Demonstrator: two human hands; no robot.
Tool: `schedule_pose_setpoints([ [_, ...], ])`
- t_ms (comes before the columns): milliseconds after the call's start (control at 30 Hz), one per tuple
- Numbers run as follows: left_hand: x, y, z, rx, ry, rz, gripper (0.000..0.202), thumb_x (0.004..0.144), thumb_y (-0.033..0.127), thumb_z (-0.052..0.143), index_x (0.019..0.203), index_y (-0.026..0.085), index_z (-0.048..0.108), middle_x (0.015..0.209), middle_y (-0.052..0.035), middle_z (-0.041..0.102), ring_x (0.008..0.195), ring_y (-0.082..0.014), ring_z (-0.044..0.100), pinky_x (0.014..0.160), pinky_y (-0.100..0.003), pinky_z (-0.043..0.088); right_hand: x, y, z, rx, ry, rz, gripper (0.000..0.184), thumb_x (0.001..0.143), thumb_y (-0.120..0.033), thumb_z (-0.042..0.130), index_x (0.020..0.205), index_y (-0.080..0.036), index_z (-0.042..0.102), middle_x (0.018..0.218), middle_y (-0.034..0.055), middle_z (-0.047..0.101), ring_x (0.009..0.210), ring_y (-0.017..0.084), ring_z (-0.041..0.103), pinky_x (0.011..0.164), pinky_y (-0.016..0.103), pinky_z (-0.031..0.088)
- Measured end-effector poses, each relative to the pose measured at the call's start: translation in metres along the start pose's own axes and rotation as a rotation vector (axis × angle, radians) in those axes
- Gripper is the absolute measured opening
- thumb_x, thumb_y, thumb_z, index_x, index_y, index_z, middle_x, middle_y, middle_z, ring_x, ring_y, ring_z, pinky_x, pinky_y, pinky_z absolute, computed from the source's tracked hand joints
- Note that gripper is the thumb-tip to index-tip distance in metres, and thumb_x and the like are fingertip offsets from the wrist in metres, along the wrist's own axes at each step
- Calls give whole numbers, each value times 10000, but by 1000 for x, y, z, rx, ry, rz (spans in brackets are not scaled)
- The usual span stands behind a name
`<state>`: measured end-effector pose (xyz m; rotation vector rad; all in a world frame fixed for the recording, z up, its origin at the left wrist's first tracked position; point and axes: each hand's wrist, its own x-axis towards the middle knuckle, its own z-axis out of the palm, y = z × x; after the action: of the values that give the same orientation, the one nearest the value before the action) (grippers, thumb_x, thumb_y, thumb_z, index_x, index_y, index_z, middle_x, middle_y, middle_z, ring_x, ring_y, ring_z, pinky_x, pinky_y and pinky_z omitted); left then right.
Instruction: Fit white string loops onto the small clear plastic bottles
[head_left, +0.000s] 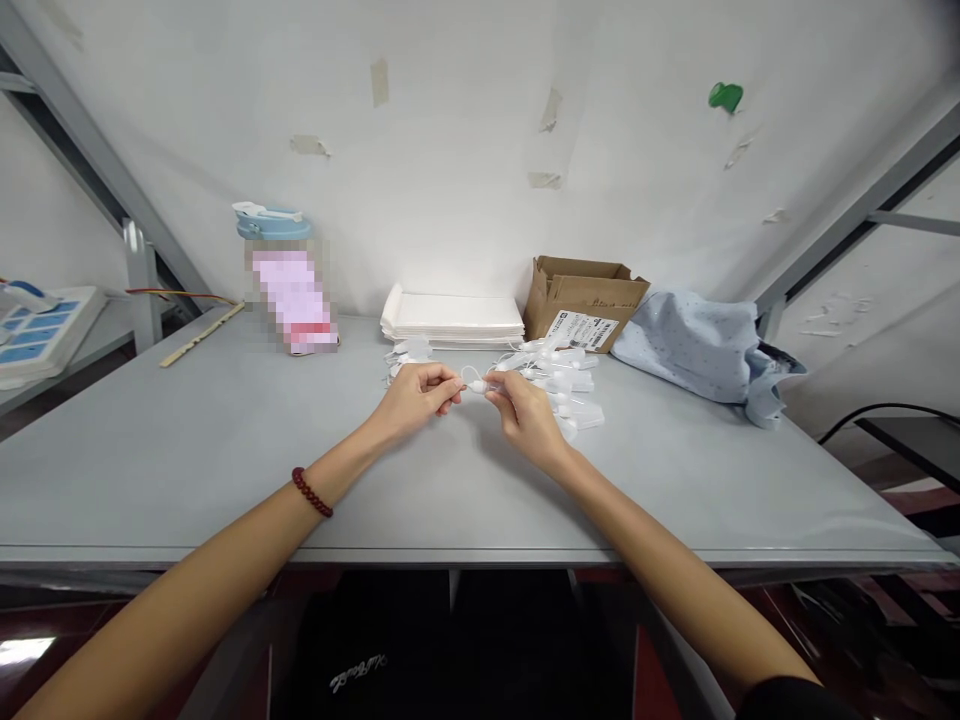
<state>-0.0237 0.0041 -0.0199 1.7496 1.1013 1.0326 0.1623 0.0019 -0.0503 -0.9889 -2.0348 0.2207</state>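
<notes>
My left hand and my right hand meet over the middle of the grey table. Both pinch a small white plastic piece with a thin looped cord held between the fingertips. A red bead bracelet sits on my left wrist. Just behind my right hand lies a pile of similar small white pieces. A smaller cluster of white pieces lies behind my left hand.
At the back stand a stack of white sheets, an open cardboard box, a crumpled pale blue cloth and a blue-lidded bottle. A wooden strip lies at left. The wall rises right behind.
</notes>
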Motion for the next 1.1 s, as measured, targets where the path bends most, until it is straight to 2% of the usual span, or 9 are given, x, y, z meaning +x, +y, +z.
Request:
schedule_pose_setpoints([
  [167,-1,2,3,-6,8,-5,266,793,364,572,642,145,593,583,-6,572,508,-97,484,528,-233,410,0,-1,0,19,-1,23,190,898,-212,402,1023,-191,543,933,112,665,832,220,614,716,339,476],
  [367,9,-5,-15,-98,-116,-71,292,795,404,581,739,129,661,671,-32,615,543,-96,513,545,-236,416,5,-6,-5,34,4,48,176,899,-236,433,1018,-186,552,922,101,672,821,210,618,719,325,472],
  [500,14,-8,-23,-126,-109,-109,293,795,412,587,774,132,672,682,-25,610,546,-89,515,534,-227,413,6,-6,-5,23,3,50,187,905,-243,426,1031,-193,554,938,99,667,836,212,616,723,331,473],
  [700,9,-5,-17,-66,-121,-58,270,795,378,592,677,136,619,649,-18,598,539,-85,494,540,-221,400,3,-4,-1,18,-4,16,194,905,-240,420,1038,-193,553,947,103,663,845,213,612,728,333,473],
  [933,6,-5,-12,-35,-108,-12,261,814,349,563,667,138,610,645,-12,595,530,-81,491,550,-222,398,0,-8,-1,9,15,27,175,908,-238,420,1019,-190,546,895,96,653,783,204,606,693,325,473],
  [1100,4,-7,-8,0,-104,-15,279,834,361,540,682,140,616,630,-15,594,532,-87,496,549,-223,404,-1,-6,0,15,8,14,165,902,-210,420,1020,-189,532,919,103,652,828,212,613,705,330,477],
])
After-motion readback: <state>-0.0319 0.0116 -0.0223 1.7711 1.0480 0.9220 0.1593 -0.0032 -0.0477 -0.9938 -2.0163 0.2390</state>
